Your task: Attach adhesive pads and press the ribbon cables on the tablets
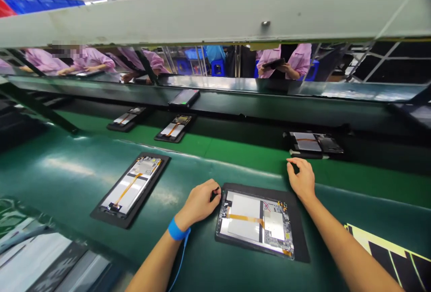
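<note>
Work unit: opened tablet with silver-white battery plates and a bare circuit board, back side up on a thin black rectangular mat, on the dark green bench top between the forearms. Left hand, blue band with cord at the wrist, has fingers curled at the tablet's far left corner; can't tell whether they touch or pinch the edge. Right hand is loosely curled, thumb and index apart, nothing between them, past the mat's far right corner and just short of another opened tablet on a dark pad on the bright green strip. My read: positioning/handover step, no tool in either hand, unit lying flat. Orange flat ribbon cable runs from the left end to the board; connector seating too small to judge. Next move calls for edge or mat grip only, fingers off ribbon and board, and the wrist cord clear of the unit.
</note>
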`<state>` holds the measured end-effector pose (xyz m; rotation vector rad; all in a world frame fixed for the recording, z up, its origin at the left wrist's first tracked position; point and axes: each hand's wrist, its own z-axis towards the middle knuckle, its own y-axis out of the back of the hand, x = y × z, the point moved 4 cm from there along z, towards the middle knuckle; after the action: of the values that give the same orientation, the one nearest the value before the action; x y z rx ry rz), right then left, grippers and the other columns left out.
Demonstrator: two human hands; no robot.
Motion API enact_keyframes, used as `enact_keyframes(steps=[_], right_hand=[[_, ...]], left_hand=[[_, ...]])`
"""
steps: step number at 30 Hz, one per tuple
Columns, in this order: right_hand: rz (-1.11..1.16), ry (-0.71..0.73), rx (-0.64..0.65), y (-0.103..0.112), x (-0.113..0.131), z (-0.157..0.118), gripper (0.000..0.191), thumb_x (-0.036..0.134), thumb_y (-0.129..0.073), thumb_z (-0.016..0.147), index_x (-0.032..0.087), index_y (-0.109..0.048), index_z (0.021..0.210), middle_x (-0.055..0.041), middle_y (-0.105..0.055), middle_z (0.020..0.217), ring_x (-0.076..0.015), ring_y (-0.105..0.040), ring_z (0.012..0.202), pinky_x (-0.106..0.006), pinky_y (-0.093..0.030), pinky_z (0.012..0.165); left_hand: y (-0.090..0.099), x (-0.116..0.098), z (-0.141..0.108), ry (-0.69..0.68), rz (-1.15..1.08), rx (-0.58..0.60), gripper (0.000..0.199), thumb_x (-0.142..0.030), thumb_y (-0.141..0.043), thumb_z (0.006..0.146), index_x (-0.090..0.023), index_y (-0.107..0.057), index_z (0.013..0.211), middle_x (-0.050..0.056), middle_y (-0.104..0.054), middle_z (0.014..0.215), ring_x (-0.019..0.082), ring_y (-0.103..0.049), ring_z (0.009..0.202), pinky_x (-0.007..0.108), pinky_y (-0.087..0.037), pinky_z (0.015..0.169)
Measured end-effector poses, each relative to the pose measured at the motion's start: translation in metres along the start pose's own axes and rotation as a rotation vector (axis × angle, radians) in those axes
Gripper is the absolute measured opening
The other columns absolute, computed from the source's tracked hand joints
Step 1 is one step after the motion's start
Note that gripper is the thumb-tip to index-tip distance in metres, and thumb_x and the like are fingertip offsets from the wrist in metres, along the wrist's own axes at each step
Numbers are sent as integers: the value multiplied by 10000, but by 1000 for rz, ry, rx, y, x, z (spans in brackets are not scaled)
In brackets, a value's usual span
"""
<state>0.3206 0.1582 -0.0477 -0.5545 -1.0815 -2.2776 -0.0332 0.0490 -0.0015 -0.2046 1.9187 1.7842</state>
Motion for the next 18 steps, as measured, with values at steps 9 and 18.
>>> enact_keyframes(steps=[9, 18], right_hand=[[220, 383, 372, 14, 117, -53, 187, 242, -552, 979, 233, -699, 1094, -84, -711, 1024, -229, -671, 952, -390, -550, 839], [32, 882, 656, 6, 187, -108, 259, 188, -515, 996, 208, -664, 1207, -86, -717, 1078, -217, -619, 913, -391, -476, 822]], left_hand=[[-21, -20, -19, -40, -92, 51, 66, -176, -583, 842, -220, -606, 886, 4, -633, 962, 179, -631, 852, 289, -447, 744], [-29, -23, -20, -38, -63, 20, 26, -205, -593, 870, -205, -613, 886, 32, -615, 969, 202, -620, 856, 317, -457, 739]])
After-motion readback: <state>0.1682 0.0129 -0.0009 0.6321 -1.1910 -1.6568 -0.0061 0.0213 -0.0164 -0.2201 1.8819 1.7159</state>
